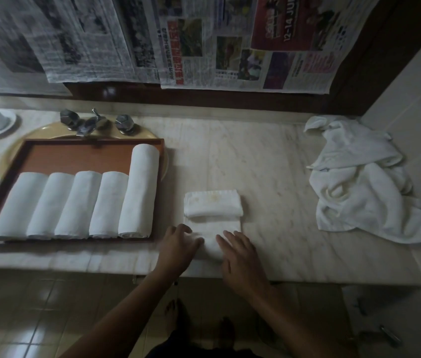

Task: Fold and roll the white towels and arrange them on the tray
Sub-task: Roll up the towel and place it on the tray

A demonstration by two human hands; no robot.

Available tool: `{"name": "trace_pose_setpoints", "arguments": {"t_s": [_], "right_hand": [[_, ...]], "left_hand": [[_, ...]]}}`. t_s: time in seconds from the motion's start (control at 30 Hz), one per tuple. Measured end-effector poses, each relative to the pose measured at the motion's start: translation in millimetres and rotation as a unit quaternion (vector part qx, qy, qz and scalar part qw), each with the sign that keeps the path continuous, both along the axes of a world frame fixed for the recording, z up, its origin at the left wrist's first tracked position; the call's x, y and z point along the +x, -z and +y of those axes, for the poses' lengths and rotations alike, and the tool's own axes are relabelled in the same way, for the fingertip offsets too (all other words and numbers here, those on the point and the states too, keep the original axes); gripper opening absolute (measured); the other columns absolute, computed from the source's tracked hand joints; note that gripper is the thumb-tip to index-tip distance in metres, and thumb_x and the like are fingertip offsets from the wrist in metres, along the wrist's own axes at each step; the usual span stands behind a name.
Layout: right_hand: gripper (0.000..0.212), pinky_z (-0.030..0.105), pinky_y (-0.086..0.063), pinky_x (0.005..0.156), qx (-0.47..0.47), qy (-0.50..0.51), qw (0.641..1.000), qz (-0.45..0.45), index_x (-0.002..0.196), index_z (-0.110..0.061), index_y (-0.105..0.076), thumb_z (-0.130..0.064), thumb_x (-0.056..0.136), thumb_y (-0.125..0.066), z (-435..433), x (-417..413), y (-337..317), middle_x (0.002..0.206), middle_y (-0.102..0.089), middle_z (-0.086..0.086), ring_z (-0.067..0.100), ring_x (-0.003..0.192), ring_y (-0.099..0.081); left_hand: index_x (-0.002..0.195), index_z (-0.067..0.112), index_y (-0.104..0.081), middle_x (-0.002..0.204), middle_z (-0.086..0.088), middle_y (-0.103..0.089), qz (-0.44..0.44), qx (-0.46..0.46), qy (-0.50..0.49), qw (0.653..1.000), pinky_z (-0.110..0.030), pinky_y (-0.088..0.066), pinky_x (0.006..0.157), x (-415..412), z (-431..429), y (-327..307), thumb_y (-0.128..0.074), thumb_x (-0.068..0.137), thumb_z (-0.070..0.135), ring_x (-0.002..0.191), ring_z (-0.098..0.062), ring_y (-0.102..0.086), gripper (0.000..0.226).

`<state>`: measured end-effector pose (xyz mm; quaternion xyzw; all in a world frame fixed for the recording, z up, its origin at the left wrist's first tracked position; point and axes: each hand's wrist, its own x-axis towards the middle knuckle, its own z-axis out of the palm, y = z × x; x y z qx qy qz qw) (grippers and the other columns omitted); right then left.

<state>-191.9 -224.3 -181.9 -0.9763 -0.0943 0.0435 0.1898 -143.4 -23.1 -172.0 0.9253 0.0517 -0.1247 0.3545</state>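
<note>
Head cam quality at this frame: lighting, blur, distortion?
Head view: dim throughout, floor darkest; left hand and right hand motion-blurred on the towel; rolled towels on the tray read sharp; wide-angle lens bows the counter edge.

White towels (137, 192), brown tray (75, 156) (marble counter (269, 177))

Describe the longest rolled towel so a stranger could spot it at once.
Find the brown tray set over the sink at the left of the marble counter. Five white towel rolls lie side by side in it. Pick the rightmost roll, nearest the tray's right edge, reaching much farther back than the other four.
</note>
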Motion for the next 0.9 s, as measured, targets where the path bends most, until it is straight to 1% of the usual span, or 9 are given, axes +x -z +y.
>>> {"name": "trace_pose_setpoints", "arguments": {"t_s": [0.13,0.2,0.3,0.43,0.5,0.57,0.67,0.77,0.9], "right_hand": [[0.069,0.043,-0.02,0.126,-0.008,-0.033,0.996,0.079,0.161,-0.022,-0.03,-0.025,0.097,-0.055,-3.1,11.3,-5.7,0.168,-0.027,0.001,0.026,0.155,-0.019],[0.068,0.038,-0.021,0.125,-0.016,-0.04,0.994,0.105,0.16,-0.024,-0.032,-0.024,0.096,-0.055,-5.1,25.4,-17.5,0.166,-0.031,-0.002,0.022,0.153,-0.024],[0.051,0.033,-0.035,0.119,0.043,0.034,0.995,0.088,0.148,-0.02,-0.054,-0.02,0.098,-0.054,-12.1,53.4,-33.1,0.153,-0.053,0.0,0.019,0.139,-0.048],[0.047,0.036,-0.044,0.108,0.112,0.18,0.976,0.05,0.142,-0.015,-0.058,-0.03,0.098,-0.06,-19.3,109.2,-30.0,0.14,-0.061,0.009,0.029,0.129,-0.056],[0.061,0.04,-0.046,0.105,0.089,0.223,0.963,0.125,0.142,-0.016,-0.054,-0.049,0.092,-0.065,-23.6,138.7,-26.7,0.14,-0.06,0.01,0.033,0.128,-0.056],[0.069,0.035,-0.05,0.094,0.067,0.223,0.949,0.213,0.133,-0.016,-0.063,-0.062,0.081,-0.071,-30.7,161.2,-21.4,0.132,-0.066,0.008,0.031,0.12,-0.062],[0.055,0.032,-0.054,0.08,0.118,0.187,0.931,0.289,0.115,-0.009,-0.075,-0.049,0.078,-0.083,-41.1,188.3,-13.7,0.11,-0.076,0.009,0.026,0.1,-0.071],[0.041,0.034,-0.055,0.083,0.19,0.175,0.925,0.279,0.109,-0.006,-0.077,-0.035,0.082,-0.085,-48.0,212.9,-13.8,0.104,-0.077,0.009,0.024,0.095,-0.072],[0.016,0.034,-0.056,0.083,0.288,0.211,0.915,0.187,0.09,-0.022,-0.073,-0.027,0.083,-0.086,-45.9,243.5,-19.2,0.098,-0.077,0.008,0.018,0.084,-0.069]], "left_hand": [[0.142,0.019,-0.052,0.143,-0.004,-0.051,-0.188,0.146,0.189,0.953,-0.041,-0.042,0.11,-15.4,-12.4,5.0,-0.057,0.098,0.033,0.129,-0.022,-0.049,0.046],[0.152,0.015,-0.042,0.153,-0.009,-0.047,-0.176,0.19,0.273,0.926,-0.047,-0.03,0.122,-24.1,-19.5,12.7,-0.062,0.091,0.028,0.141,-0.027,-0.045,0.065],[0.157,0.01,-0.033,0.16,-0.014,-0.042,-0.139,0.253,0.295,0.911,-0.047,-0.017,0.121,-22.6,-17.7,21.1,-0.072,0.081,0.031,0.148,-0.032,-0.04,0.088],[0.163,0.014,-0.019,0.167,-0.009,-0.025,-0.119,0.217,0.302,0.921,-0.042,0.002,0.124,-8.9,-16.3,13.4,-0.054,0.099,0.028,0.155,-0.028,-0.02,0.073],[0.16,0.015,-0.026,0.162,-0.007,-0.032,-0.115,0.209,0.305,0.922,-0.041,-0.002,0.126,-4.2,-17.1,8.7,-0.053,0.098,0.025,0.15,-0.026,-0.027,0.068],[0.155,0.016,-0.032,0.156,-0.006,-0.039,-0.106,0.192,0.306,0.927,-0.043,-0.011,0.126,-3.6,-17.3,8.5,-0.052,0.094,0.024,0.144,-0.025,-0.033,0.065],[0.146,0.017,-0.04,0.145,-0.004,-0.047,-0.103,0.181,0.301,0.931,-0.043,-0.024,0.122,-1.4,-17.7,10.1,-0.054,0.087,0.026,0.132,-0.025,-0.043,0.061],[0.137,0.017,-0.046,0.133,-0.004,-0.051,-0.103,0.18,0.3,0.931,-0.043,-0.035,0.112,-0.1,-19.0,10.7,-0.056,0.079,0.028,0.118,-0.026,-0.049,0.06],[0.13,0.015,-0.049,0.122,-0.004,-0.052,-0.125,0.173,0.31,0.926,-0.043,-0.04,0.103,-1.5,-15.5,13.7,-0.058,0.069,0.026,0.106,-0.026,-0.05,0.062]]}}
